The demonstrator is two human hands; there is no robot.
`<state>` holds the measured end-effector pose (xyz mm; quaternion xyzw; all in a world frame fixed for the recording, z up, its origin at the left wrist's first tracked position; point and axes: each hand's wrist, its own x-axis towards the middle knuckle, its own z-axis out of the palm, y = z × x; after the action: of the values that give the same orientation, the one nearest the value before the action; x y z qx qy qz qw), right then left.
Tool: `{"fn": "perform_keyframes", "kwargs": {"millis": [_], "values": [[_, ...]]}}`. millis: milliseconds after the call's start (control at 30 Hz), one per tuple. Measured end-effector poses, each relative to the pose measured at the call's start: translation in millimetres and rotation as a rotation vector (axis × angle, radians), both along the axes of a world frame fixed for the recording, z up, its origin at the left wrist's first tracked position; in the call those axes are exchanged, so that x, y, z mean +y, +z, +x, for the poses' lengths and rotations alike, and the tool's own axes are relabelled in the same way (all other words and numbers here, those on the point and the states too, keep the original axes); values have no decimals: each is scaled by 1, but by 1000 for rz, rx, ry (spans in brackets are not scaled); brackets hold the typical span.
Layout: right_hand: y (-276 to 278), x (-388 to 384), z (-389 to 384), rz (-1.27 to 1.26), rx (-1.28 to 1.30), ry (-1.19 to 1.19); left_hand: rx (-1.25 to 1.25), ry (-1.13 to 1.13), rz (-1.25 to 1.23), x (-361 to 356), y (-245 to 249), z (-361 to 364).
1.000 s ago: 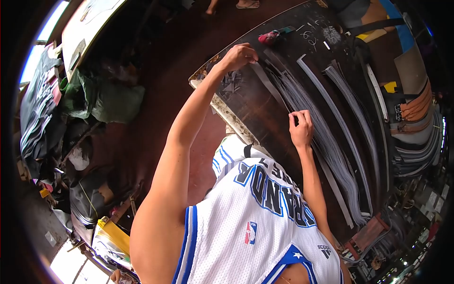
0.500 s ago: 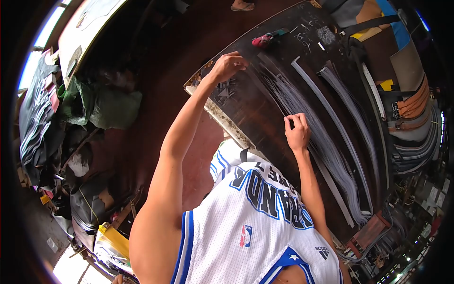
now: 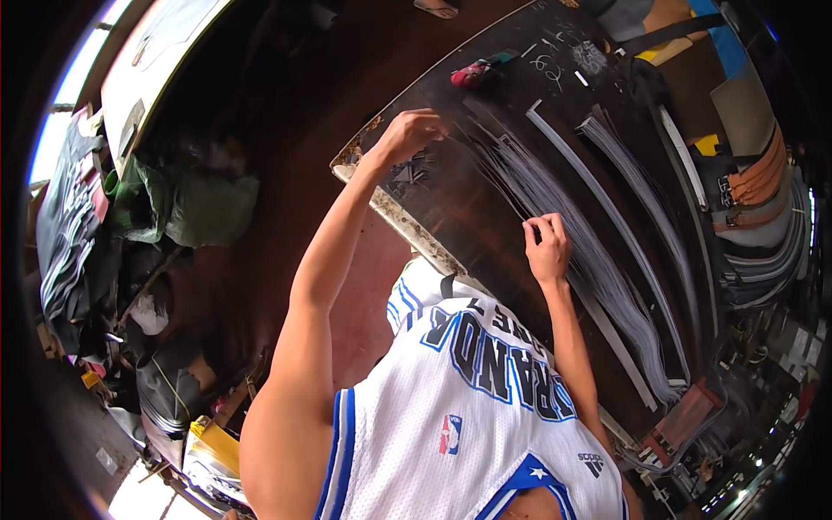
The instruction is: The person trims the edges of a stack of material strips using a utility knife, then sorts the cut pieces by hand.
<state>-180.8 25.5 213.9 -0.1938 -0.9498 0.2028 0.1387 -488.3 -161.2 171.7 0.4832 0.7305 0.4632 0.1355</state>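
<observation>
My left hand (image 3: 412, 135) is over the table's left corner, its fingers pinched at the far end of a thin dark strip (image 3: 494, 180). Closer to my body, my right hand (image 3: 548, 249) has thumb and fingertips pressed together at the strip's near end. Beside the hands, a long bundle of thin grey strips (image 3: 576, 234) lies curved along the dark table (image 3: 433, 208). Further right lie a narrow light strip (image 3: 576, 160) and a second grey bundle (image 3: 637, 173).
A red and green object (image 3: 472, 74) and white chalk marks (image 3: 589, 57) are at the table's far side. A pale flat bar (image 3: 617, 351) and a reddish block (image 3: 682, 422) lie near the right. Brown belts (image 3: 756, 184) are stacked at the right edge.
My left hand has come slightly down and left, nearer my body. My right hand has barely moved. The whole view has shifted a little.
</observation>
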Motion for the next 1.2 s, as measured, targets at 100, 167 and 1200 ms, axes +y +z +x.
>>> {"fn": "perform_keyframes", "kwargs": {"millis": [100,167,1200], "values": [[-2,0,1,19,1,-7,-3,4,49,-9,-7,6],[0,-1,0,28,-2,-4,-3,8,80,-9,-10,9],[-4,-14,-55,66,19,82,242,56,59,-29,-13,28]]}}
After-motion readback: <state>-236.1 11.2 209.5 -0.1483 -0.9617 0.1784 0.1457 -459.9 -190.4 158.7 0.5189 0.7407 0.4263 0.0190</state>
